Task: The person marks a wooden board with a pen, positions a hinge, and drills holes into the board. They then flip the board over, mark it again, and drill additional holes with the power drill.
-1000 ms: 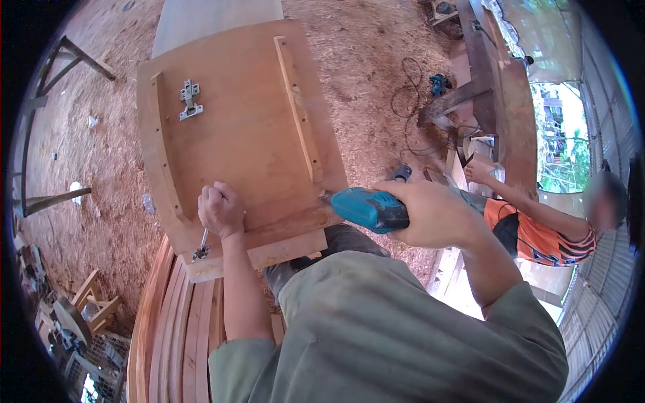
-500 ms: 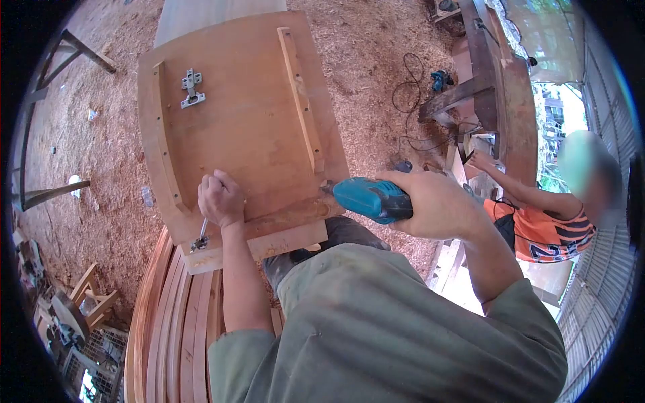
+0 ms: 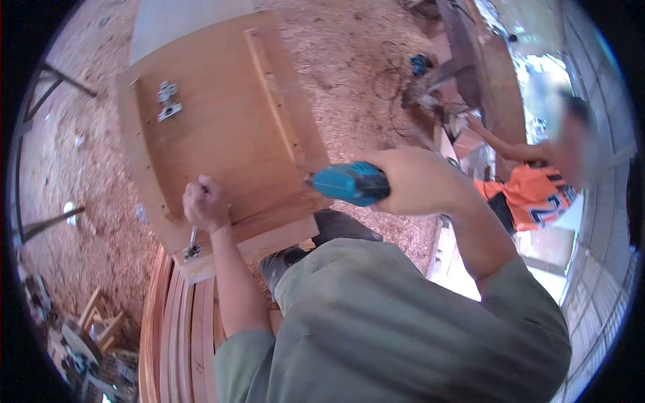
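Teal and blurred, the power drill [image 3: 349, 183] sits gripped in the right hand [image 3: 415, 180], its nose at the near right corner of the wooden cabinet door [image 3: 215, 134]. The left hand [image 3: 205, 205] is closed in a fist around a metal hinge [image 3: 192, 245] at the door's near left edge, above stacked planks [image 3: 181, 322]. Another hinge [image 3: 165, 101] sits screwed near the far left corner, and a person in an orange shirt [image 3: 531, 195] works to the right.

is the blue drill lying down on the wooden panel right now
No, the right hand holds the blue drill up at the edge of the wooden panel.
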